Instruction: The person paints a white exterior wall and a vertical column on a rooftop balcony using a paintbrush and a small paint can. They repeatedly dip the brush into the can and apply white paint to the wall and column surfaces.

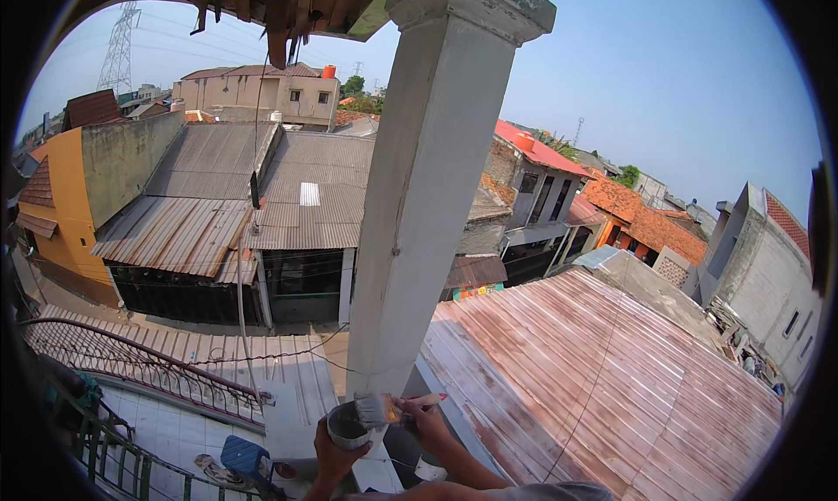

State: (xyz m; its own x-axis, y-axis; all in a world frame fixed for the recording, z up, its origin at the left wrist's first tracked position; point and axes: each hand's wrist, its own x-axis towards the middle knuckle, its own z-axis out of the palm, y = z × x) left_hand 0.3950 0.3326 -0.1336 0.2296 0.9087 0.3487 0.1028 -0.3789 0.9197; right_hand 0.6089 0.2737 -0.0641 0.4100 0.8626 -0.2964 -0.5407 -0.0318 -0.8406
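My left hand (333, 449) grips a small grey cup (347, 429) with a dark inside, low in the middle of the head view. My right hand (423, 422) holds a paintbrush (428, 400) by its light handle; its grey bristles are at the cup's right rim. Both hands are at the foot of a tall white square pillar (419, 213), whose paint looks worn. A small white object (430, 468) lies below my right hand.
A balcony railing (148, 366) runs along the left above a tiled floor (175, 422) with a blue plastic stool (243, 456) and sandals (216, 470). Corrugated roofs (594, 379) lie beyond and below, with houses across the way. A broken wooden eave (279, 21) hangs overhead.
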